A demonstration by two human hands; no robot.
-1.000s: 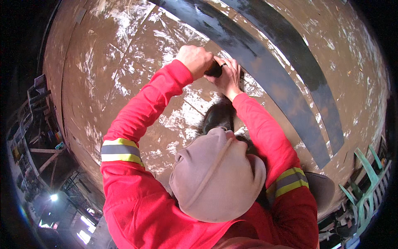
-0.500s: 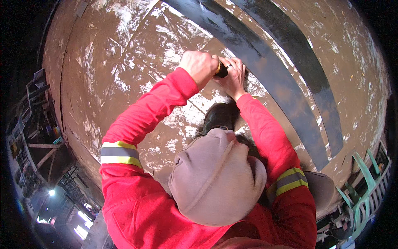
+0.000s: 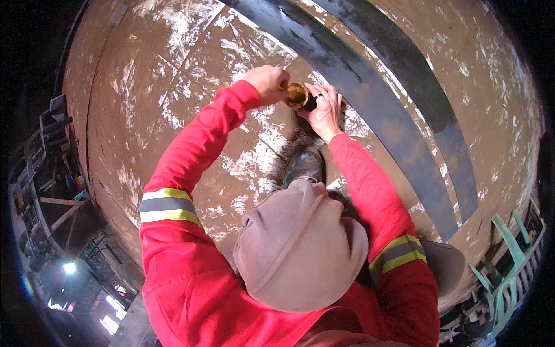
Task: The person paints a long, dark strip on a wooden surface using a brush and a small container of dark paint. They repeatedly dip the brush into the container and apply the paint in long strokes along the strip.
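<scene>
My right hand (image 3: 325, 111), a dark ring on one finger, is wrapped round a small dark cylindrical container (image 3: 311, 104). Its round mouth, amber-brown inside, faces to the left and up toward me. Just left of that mouth, my left hand (image 3: 267, 84) is closed in a fist, thumb and fingertips pinched together by the rim. Whatever sits in that pinch is hidden or too small to name. Both hands are above a brown floor sheet (image 3: 219, 139) smeared with white, near a long dark flat strip (image 3: 370, 98).
A second dark strip (image 3: 419, 81) lies beyond the first, to the right. My black boot (image 3: 304, 165) stands below the hands. At the lower right is a green slatted plastic chair (image 3: 511, 272); metal racks (image 3: 43, 173) line the left edge, with a bright lamp (image 3: 70, 268) lower down.
My left hand has come off the container and drawn a little to the left. The container's mouth, covered before, now shows. My right hand has barely moved.
</scene>
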